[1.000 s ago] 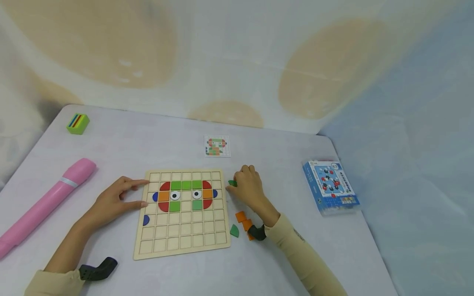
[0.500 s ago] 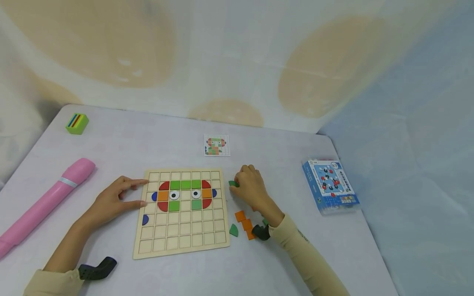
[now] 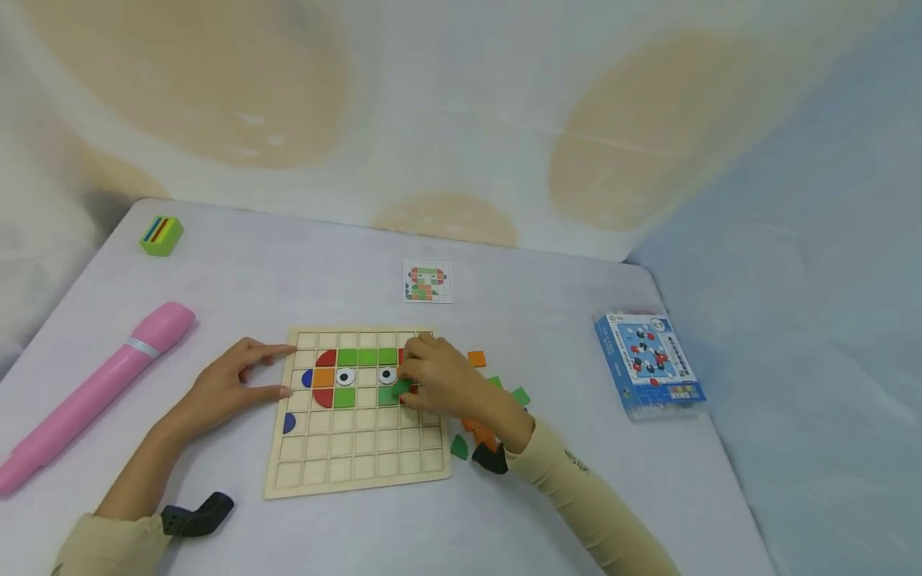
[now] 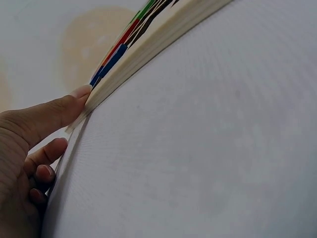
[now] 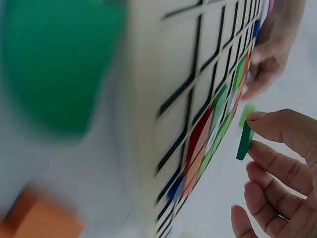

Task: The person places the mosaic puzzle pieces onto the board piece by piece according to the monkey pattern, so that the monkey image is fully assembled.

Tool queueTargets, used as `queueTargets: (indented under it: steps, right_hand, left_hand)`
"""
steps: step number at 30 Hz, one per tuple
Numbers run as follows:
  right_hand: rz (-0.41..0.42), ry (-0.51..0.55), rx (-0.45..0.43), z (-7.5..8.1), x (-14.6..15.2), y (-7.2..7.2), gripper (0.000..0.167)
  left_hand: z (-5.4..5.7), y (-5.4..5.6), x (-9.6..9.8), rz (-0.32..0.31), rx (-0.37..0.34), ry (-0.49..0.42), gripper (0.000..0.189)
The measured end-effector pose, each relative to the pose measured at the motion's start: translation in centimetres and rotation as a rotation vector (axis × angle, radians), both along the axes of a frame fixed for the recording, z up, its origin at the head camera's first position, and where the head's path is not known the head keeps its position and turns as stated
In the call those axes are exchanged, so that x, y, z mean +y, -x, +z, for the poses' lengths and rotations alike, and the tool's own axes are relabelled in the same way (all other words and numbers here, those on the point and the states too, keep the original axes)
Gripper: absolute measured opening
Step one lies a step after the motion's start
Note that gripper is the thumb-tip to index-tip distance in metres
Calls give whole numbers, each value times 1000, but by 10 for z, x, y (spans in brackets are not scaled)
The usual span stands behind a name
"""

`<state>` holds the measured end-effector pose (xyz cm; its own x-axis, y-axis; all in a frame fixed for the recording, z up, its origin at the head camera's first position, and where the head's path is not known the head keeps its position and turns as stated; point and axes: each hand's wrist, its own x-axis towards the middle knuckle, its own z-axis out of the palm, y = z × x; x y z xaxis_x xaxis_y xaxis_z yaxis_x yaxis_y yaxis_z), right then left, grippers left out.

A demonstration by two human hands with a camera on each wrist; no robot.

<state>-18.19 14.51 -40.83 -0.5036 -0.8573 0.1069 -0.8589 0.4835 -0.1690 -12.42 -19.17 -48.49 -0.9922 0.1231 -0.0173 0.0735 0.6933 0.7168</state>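
Observation:
My right hand [image 3: 446,380] pinches a green quarter-circle tile [image 5: 244,140] between thumb and index finger, above the wooden grid board [image 3: 360,464]. It covers part of the right side of the face pattern there. That pattern has red corner pieces, green squares [image 3: 367,358], an orange square [image 3: 323,378], blue half-circles and two eye discs [image 3: 346,376]. Another blue half-circle [image 3: 290,422] lies lower, near the board's left edge. My left hand [image 3: 226,384] rests at that edge with thumb and index finger spread apart; in the left wrist view the thumb [image 4: 59,111] touches the board's side.
Loose orange tiles [image 3: 477,358] and green tiles [image 3: 458,447] lie right of the board, partly under the right forearm. A pattern card [image 3: 428,282] lies behind it. A pink tube [image 3: 101,392] and a green block [image 3: 162,236] are left, a blue box [image 3: 650,364] right.
My right hand has moved left from beside the board to over its face pattern, carrying the green quarter-circle. The left hand keeps its place at the board's edge.

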Motion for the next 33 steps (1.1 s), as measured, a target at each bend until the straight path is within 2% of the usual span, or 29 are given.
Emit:
queueTargets:
  steps: [7,15,21,33]
  right_hand:
    - [134,-139,-7,4,-54,-15,19]
    - [250,-251,5,-3,-95,-19,15]
    - [243,-291,-42,-8,-99,-18,18]
    - [215,-248,-104,-11,-96,-19,24]
  left_hand:
    - [-2,3,0,-9,-9,-8,62]
    - [-3,1,-1,-23,0,-57,61]
    - [-3,1,-2,-19,-2,-58,61]
    - [2,0,0,-11,-21,-48,62]
